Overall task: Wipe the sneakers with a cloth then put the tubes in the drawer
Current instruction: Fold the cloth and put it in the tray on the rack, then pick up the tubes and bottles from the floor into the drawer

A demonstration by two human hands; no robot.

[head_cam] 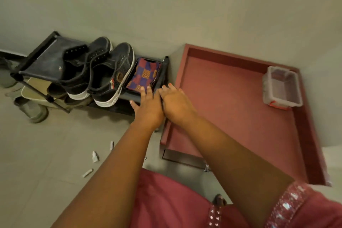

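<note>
Left hand [149,106] and right hand [175,104] reach forward, fingers straight.

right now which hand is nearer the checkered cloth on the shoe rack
Left. The left hand has fingertips on the checkered cloth; the right hand sits just beside it, toward the drawer.

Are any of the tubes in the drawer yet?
No, the open drawer holds only a clear plastic container, while the small white tubes lie on the floor.

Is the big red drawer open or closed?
Open. The drawer is pulled out, so its whole red floor shows from above. Only a small clear plastic box sits inside, in the far right corner.
</note>
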